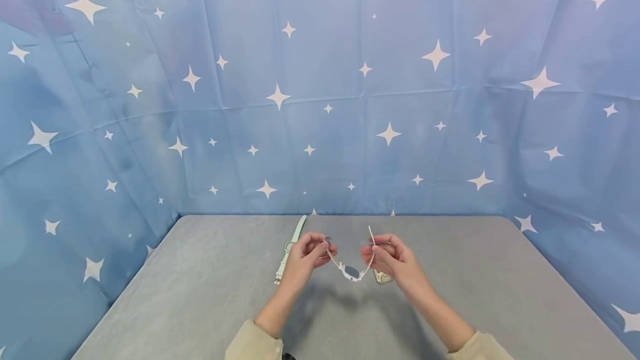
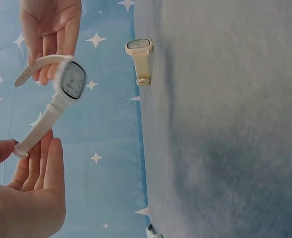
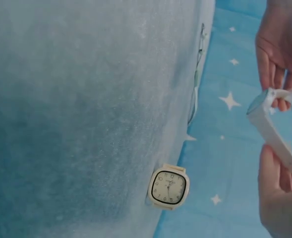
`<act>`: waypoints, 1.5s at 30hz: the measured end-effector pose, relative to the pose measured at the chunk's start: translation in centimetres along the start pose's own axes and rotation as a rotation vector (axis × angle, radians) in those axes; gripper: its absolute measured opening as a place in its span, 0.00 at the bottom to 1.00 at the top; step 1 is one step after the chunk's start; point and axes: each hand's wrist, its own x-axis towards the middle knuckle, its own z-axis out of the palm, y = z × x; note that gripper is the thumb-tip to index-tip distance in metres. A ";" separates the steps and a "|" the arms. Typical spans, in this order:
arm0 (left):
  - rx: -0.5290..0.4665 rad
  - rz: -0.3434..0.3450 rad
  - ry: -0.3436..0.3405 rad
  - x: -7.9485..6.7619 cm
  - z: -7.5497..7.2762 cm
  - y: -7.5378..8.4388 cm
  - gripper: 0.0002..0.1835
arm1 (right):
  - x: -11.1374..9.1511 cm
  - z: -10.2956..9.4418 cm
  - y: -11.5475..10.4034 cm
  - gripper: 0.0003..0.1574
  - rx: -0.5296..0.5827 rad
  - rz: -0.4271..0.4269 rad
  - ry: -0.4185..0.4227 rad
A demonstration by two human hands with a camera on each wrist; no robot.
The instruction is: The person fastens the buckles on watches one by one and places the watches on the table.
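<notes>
A white wristwatch (image 1: 351,273) with a squarish dial hangs between both hands above the table, its strap unfastened. My left hand (image 1: 307,254) pinches the buckle end between thumb and fingers. On the other strap end, my right hand (image 1: 392,257) has a similar pinch. The left wrist view shows the watch's dial (image 2: 72,79) side-on to the hands, slightly blurred. In the right wrist view, the strap (image 3: 274,136) slopes down to my right hand (image 3: 284,203).
A pale mint watch (image 1: 286,257) lies lengthwise on the grey table (image 1: 200,293), left of my left hand. Beneath my right hand lies a cream watch (image 1: 383,277), dial up in the right wrist view. A blue star-patterned curtain (image 1: 320,71) stands behind and beside the table.
</notes>
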 end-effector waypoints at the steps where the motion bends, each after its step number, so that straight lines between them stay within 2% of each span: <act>1: -0.004 -0.001 -0.006 0.0 0.1 0.0 0.11 | 0.0 0.0 0.0 0.13 0.003 -0.004 0.011; 5: -0.016 0.000 -0.035 0.0 0.4 0.0 0.13 | -0.1 0.0 -0.1 0.20 -0.029 0.012 0.045; 9: 0.004 0.001 -0.041 0.0 0.6 0.0 0.13 | -0.2 0.0 -0.4 0.25 -0.097 0.035 0.043; 21: -0.020 -0.001 -0.071 -0.1 1.4 0.5 0.13 | -0.2 -0.2 -0.9 0.19 -0.315 -0.024 0.020; 30: -0.003 0.009 -0.112 -0.2 2.0 0.3 0.13 | -0.3 0.0 -1.2 0.18 -0.352 0.003 0.001; 34: 0.052 0.021 -0.128 -0.4 2.2 0.2 0.13 | -0.3 0.2 -1.2 0.18 -0.359 -0.005 0.002; 41: 0.172 0.081 -0.114 -0.8 2.5 0.1 0.11 | -0.3 0.5 -1.1 0.16 -0.371 -0.030 -0.012; 45: 0.155 0.081 -0.105 -0.9 2.5 0.1 0.12 | -0.4 0.5 -1.1 0.16 -0.368 -0.025 -0.029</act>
